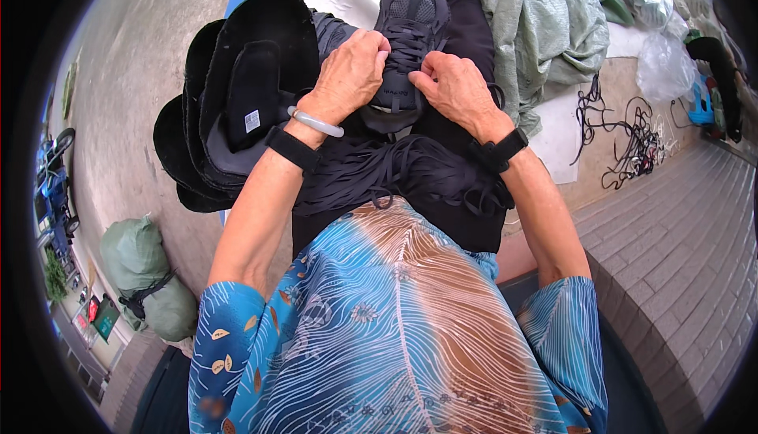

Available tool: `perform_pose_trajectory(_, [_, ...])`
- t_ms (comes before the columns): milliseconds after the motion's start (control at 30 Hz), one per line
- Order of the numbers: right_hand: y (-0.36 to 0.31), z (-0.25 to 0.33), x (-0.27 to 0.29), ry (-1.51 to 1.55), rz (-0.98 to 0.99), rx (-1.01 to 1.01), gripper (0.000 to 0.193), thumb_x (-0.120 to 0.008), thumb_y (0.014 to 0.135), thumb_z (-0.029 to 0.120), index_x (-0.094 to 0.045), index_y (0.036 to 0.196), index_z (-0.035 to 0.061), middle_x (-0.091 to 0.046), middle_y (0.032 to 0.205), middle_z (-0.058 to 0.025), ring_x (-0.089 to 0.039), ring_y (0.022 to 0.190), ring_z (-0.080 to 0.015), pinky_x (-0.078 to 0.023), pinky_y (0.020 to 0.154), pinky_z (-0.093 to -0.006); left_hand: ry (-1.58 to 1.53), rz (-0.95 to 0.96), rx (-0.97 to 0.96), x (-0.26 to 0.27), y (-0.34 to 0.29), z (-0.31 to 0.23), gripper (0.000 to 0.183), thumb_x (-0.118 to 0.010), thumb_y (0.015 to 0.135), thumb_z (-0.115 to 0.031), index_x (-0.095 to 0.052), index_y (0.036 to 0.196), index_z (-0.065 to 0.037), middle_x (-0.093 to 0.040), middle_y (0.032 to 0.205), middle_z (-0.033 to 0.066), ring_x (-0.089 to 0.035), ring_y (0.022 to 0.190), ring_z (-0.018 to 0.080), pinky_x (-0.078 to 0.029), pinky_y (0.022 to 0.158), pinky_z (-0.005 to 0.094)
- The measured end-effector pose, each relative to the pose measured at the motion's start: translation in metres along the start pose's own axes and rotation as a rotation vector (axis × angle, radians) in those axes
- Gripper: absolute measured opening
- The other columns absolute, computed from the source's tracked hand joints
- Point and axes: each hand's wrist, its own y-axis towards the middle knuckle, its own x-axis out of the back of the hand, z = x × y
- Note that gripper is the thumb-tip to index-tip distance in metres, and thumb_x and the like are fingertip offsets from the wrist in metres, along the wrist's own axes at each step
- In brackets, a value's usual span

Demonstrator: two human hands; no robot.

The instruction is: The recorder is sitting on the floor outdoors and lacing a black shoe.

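1. Shoe: the dark grey lace-up shoe (412, 19) is located between the two hands, ahead of the lap. Its toe points away from the person and its collar faces the person. Laces cross the upper. The support beneath it is hidden.
2. Left hand (353, 71): positioned at the left edge of the lacing. The fingers are curled, with thumb and forefinger close together. Whether a lace is held between them cannot be told.
3. Right hand (456, 90): positioned at the right side of the shoe, lower along the lacing. Thumb and forefinger are bent toward each other; a grip on a lace cannot be confirmed.
4. Wrists: a black wristband (294, 150) is fitted on the left, beside a pale bangle (316, 123). A second black band (500, 150) is fitted on the right.
5. Lap: a bundle of dark flat laces (371, 169) lies across the black trousers, just nearer the person than the shoe.
6. Left side: black sole-shaped pieces (264, 27) overlap in a stack beside the left forearm. A second grey shoe (330, 30) is partly visible between the stack and the first shoe.
7. Right side: a pale green woven sheet (545, 31) lies in folds. Tangled dark cords (620, 134) lie beyond it on the ground.
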Motion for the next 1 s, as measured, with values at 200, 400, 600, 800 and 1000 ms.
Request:
perform_pose_trajectory(200, [0.003,0.003,0.001,-0.001,0.100,-0.072,0.025,-0.064,0.079,0.026,-0.063,0.080,0.0008,-0.065,0.075,-0.0197,-0.064,0.077,-0.0386,-0.051,0.070,-0.0445,-0.520,0.538,0.601,0.027,0.021,0.009,0.014,-0.052,0.094,-0.018,-0.057,0.088,-0.007,-0.046,0.070,-0.0053,-0.045,0.060,0.0048,-0.035,0.050,0.0210])
perform_pose_trajectory(400, [0.004,0.005,0.001,-0.022,0.073,-0.063,0.025,-0.063,0.080,0.025,-0.063,0.081,0.0001,-0.065,0.077,-0.0205,-0.064,0.078,-0.0390,-0.051,0.072,-0.0448,-0.509,0.501,0.648,0.022,0.021,0.000,0.011,-0.050,0.093,-0.017,-0.055,0.088,-0.008,-0.049,0.070,-0.0047,-0.047,0.054,0.0042,-0.035,0.045,0.0191])
perform_pose_trajectory(600, [0.003,0.003,0.000,-0.026,0.102,-0.100,0.025,-0.062,0.080,0.024,-0.063,0.083,-0.0007,-0.065,0.080,-0.0221,-0.064,0.080,-0.0394,-0.051,0.073,-0.0449,-0.248,0.399,0.610,0.018,0.016,0.006,0.012,-0.050,0.091,-0.016,-0.054,0.091,-0.004,-0.056,0.074,0.0013,-0.054,0.052,0.0075,-0.039,0.043,0.0216])
perform_pose_trajectory(800, [0.007,-0.002,-0.004,-0.059,0.101,-0.110,0.026,-0.058,0.081,0.025,-0.063,0.083,-0.0008,-0.065,0.081,-0.0234,-0.063,0.081,-0.0406,-0.051,0.075,-0.0458,-0.503,0.297,0.624,0.013,0.007,0.004,0.018,-0.054,0.092,-0.020,-0.055,0.090,-0.003,-0.057,0.070,0.0026,-0.055,0.052,0.0089,-0.043,0.043,0.0233])
perform_pose_trajectory(1000, [0.008,-0.007,-0.010,-0.073,0.057,-0.072,0.026,-0.054,0.082,0.024,-0.061,0.078,-0.0009,-0.064,0.077,-0.0231,-0.063,0.077,-0.0418,-0.051,0.072,-0.0471,-0.493,0.298,0.612,0.008,0.010,0.005,0.019,-0.056,0.090,-0.023,-0.054,0.090,-0.004,-0.056,0.068,0.0040,-0.055,0.053,0.0106,-0.045,0.045,0.0242])
